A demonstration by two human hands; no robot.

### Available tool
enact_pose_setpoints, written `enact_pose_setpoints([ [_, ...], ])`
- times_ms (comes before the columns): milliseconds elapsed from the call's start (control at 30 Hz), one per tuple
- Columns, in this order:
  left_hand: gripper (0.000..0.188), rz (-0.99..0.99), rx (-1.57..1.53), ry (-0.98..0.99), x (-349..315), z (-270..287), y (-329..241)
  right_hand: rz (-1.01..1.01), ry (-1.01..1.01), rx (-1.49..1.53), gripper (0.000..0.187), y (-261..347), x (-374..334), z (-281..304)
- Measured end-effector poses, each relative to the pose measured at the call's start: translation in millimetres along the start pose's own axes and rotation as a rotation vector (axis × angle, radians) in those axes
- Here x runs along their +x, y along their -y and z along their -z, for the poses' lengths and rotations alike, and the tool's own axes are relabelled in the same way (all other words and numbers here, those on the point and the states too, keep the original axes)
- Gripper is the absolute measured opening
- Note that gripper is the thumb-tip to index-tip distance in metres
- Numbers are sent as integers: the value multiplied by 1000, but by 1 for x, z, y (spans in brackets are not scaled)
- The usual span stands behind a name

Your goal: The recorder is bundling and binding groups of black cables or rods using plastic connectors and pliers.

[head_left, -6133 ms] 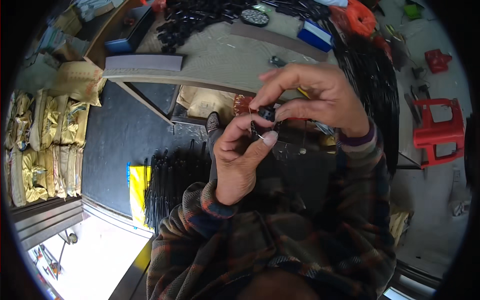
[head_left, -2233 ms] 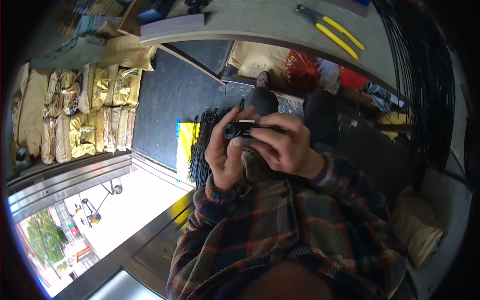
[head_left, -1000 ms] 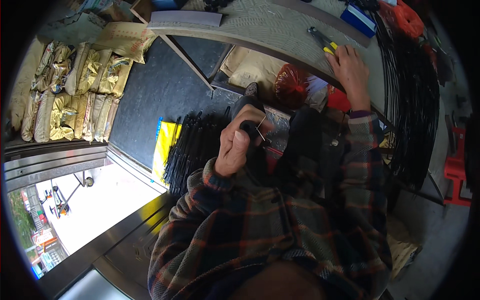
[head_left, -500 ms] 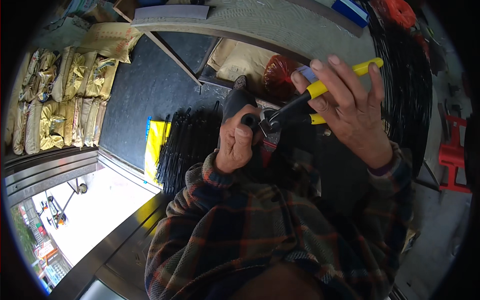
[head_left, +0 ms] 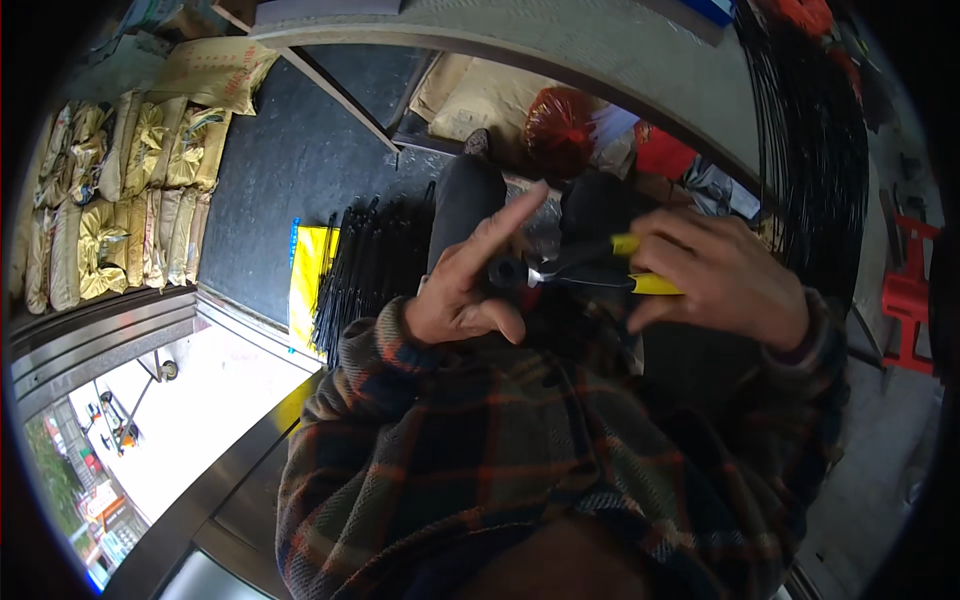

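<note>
My right hand [head_left: 725, 275] grips a pair of pliers [head_left: 585, 272] by the yellow handles, in front of my chest. The metal jaws point left and reach a black round part with a hole [head_left: 507, 271], like the end of a tube. My left hand [head_left: 465, 290] is beside that part with thumb and forefinger spread wide. Its other fingers are partly hidden, and whether the part rests against the palm is unclear. Both hands are above my lap, near my dark-trousered legs [head_left: 465, 200].
A bundle of thin black rods [head_left: 375, 270] lies left of my legs over a yellow sheet [head_left: 312, 285]. Ahead runs a grey table [head_left: 600, 65], with a red plastic bag [head_left: 560, 130] beneath. Stacked sacks [head_left: 125, 160] stand left. At right are black strands [head_left: 815, 170] and a red stool [head_left: 908, 290].
My left thumb has come off the black round part and the fingers have spread. My right hand and the pliers have moved lower, with the handles now closer to level.
</note>
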State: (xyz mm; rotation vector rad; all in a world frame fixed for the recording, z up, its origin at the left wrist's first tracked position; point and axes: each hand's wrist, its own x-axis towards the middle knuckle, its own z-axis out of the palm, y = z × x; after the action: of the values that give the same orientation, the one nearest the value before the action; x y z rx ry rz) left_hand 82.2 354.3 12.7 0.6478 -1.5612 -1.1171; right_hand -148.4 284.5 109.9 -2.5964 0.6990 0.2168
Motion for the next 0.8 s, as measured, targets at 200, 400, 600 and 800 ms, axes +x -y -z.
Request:
enact_pose_setpoints([
  [200,60,-41,5,229,-3,-7,12,36,60,565,42,-11,-25,-18],
  [400,56,-8,206,66,-5,-21,14,42,-276,-189,28,-1,-28,-57],
  [600,57,33,65,86,3,-28,14,-36,-606,-611,11,-1,-31,-60],
  [800,60,88,-98,387,8,-15,11,-389,352,1068,43,-11,-40,-38],
])
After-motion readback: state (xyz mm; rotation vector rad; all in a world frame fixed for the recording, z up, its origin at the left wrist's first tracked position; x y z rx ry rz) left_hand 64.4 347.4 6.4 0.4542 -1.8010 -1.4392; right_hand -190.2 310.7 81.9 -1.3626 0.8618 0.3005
